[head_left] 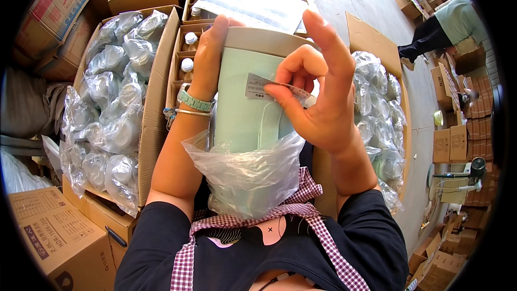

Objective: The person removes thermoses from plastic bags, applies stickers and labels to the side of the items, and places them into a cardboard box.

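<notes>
the left hand [207, 56] grips the pale green plastic kettle [245, 105], half in a clear plastic bag [250, 175] at the chest; the right hand [315, 94] pinches its small white label [258, 86]. cardboard boxes of bagged parts [110, 102] flank it.

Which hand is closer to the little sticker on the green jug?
Right. The right hand pinches the sticker with its fingertips; the left hand grips the jug on its far left side, away from the sticker.

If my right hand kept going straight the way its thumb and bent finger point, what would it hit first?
Your right hand pinches a small label and points left toward the pale green container. It would likely meet that container's side first, since the label already looks close to it, though depth is hard to judge.
</notes>
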The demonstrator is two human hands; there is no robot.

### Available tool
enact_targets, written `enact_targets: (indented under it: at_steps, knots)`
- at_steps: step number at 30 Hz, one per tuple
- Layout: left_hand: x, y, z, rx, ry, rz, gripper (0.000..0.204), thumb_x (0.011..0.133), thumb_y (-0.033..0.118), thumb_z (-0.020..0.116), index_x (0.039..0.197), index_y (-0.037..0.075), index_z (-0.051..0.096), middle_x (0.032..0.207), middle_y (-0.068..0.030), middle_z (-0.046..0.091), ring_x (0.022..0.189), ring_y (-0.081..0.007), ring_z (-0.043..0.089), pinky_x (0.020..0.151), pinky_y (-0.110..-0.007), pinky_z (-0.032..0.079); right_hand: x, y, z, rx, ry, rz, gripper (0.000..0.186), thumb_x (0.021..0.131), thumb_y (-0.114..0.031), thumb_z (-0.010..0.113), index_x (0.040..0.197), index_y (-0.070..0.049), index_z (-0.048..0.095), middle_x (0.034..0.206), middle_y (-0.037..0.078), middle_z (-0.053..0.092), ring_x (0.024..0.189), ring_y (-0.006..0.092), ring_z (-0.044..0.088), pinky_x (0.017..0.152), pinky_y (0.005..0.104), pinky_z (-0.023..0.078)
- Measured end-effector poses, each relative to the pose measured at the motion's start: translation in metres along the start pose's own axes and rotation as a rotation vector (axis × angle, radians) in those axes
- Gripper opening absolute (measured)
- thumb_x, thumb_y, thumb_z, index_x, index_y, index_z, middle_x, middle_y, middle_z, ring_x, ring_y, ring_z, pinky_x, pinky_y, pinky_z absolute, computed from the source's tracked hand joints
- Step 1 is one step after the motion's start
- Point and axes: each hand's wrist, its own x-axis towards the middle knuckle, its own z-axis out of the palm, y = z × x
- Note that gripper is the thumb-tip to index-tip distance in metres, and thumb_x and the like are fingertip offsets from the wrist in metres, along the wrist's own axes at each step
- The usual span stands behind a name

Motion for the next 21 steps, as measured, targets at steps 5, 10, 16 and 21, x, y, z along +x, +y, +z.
enact_targets:
  at_steps: [5,10,16,21]
  knots:
    - [0.003,0.000,-0.002,0.007,-0.063,0.019,0.060,0.106,0.055,0.040,0.102,0.002,0.068,0.088,-0.0039,0.070,0.078,-0.0091,0.063,0.071,-0.023,0.051,-0.003,0.001,-0.003,-0.128,0.062,0.032,0.115,0.068,0.005,0.085,0.158,-0.006,0.013,0.118,0.010,0.055,0.078,0.0100,0.054,0.065,0.0217,0.044]
    - [0.002,0.004,0.001,0.007,-0.045,0.029,0.060,0.106,0.054,0.039,0.102,0.002,0.068,0.088,-0.0043,0.070,0.078,-0.0099,0.064,0.071,-0.023,0.052,0.002,0.007,-0.013,-0.376,0.110,0.179,0.117,0.058,-0.026,0.097,0.153,-0.007,0.032,0.120,0.007,0.049,0.095,0.0157,0.053,0.082,0.0299,0.047]
    - [0.001,0.013,0.010,0.276,0.033,0.273,0.058,0.105,0.052,0.043,0.109,-0.001,0.066,0.106,-0.0087,0.069,0.093,-0.0149,0.064,0.086,-0.026,0.050,-0.011,0.035,0.007,0.112,0.154,0.417,0.065,0.063,-0.035,0.094,0.115,-0.005,0.066,0.099,0.007,0.060,0.089,0.0204,0.062,0.077,0.0333,0.052]
    - [-0.019,0.063,0.033,0.500,-0.243,0.341,0.061,0.083,0.051,0.074,0.117,0.001,0.063,0.112,-0.0106,0.065,0.108,-0.0223,0.059,0.096,-0.036,0.046,-0.006,0.039,0.018,0.061,0.228,0.318,0.054,0.066,-0.038,0.093,0.103,-0.005,0.070,0.090,0.004,0.059,0.083,0.0189,0.061,0.075,0.0315,0.052]
